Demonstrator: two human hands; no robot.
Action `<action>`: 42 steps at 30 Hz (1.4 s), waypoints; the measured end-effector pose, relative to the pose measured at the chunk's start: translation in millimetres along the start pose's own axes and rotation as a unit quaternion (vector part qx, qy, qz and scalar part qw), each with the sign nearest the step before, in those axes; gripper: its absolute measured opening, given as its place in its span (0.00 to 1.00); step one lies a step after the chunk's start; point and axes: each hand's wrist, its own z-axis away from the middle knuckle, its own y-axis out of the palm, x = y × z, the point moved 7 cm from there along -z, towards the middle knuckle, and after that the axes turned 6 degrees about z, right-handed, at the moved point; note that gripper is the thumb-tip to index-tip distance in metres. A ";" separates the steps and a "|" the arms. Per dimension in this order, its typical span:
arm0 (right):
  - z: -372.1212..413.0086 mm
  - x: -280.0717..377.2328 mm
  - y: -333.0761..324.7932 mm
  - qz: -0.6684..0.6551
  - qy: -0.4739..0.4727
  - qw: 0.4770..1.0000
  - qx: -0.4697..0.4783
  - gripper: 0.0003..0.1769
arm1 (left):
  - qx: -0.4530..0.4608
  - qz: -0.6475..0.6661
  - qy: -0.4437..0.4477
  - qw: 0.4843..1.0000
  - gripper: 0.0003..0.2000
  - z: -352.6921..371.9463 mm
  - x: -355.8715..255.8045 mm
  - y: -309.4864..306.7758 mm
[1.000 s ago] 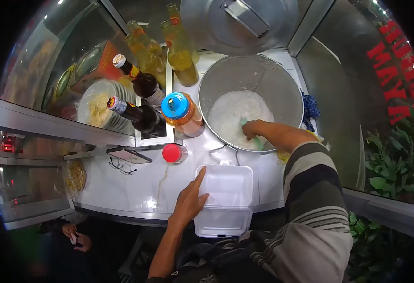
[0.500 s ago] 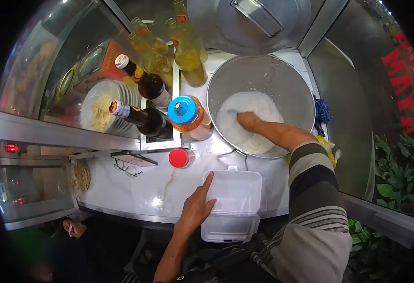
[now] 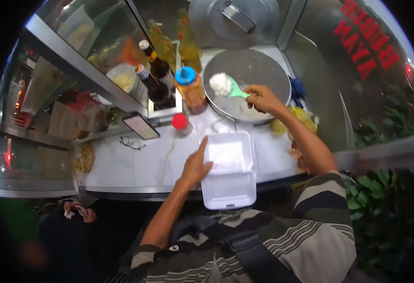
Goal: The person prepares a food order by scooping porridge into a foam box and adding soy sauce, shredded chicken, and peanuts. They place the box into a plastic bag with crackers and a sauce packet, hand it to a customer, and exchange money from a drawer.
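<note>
My right hand (image 3: 262, 100) is closed around the handle of a light green rice scoop (image 3: 236, 89), held over the big metal pot (image 3: 281, 70). A mound of white rice (image 3: 220, 85) sits on its blade, above the pot's left rim. More white rice lies low in the pot, partly hidden by my hand. My left hand (image 3: 195, 166) rests against the left edge of a white foam box (image 3: 230, 189), index finger stretched along it and thumb apart. That box lies unfolded, lid and base side by side, its near half jutting past the counter edge.
Left of the pot stand an orange sauce bottle with blue cap (image 3: 191, 92), a red-lidded jar (image 3: 181, 123), dark bottles (image 3: 161, 95) and yellowish bottles (image 3: 189, 49). A phone (image 3: 142, 125) and eyeglasses (image 3: 131, 143) lie further left. Another person's hands (image 3: 80, 212) show at lower left.
My right hand has risen out of the pot's rice, bringing up the green scoop with a heap on it. The camera view has shifted. My left hand stays at the foam box.
</note>
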 end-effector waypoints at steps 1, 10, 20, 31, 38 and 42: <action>31.3 0.9 6.2 0.004 0.012 1.000 -0.004 0.14 | 0.008 0.003 -0.019 1.000 0.46 0.1 -2.2 -0.5; 213.2 -2.7 113.4 0.346 -0.075 0.873 -0.335 0.09 | 0.029 -0.039 -0.006 0.999 0.47 -1.6 -3.1 1.4; 190.7 17.7 32.1 0.239 -0.034 0.922 -0.303 0.12 | 0.043 -0.049 -0.028 0.997 0.47 1.0 -7.7 0.3; -155.4 -187.8 55.9 0.663 -0.078 0.708 0.231 0.11 | 0.042 0.088 -0.111 0.989 0.47 2.4 -7.3 -0.8; -117.6 -144.1 89.2 0.372 0.104 0.823 0.416 0.09 | 0.054 0.089 -0.119 0.987 0.50 2.7 -5.1 -2.0; -90.1 -83.2 21.8 0.085 0.119 0.954 0.261 0.11 | 0.070 0.126 -0.102 0.984 0.52 3.9 -5.4 -3.4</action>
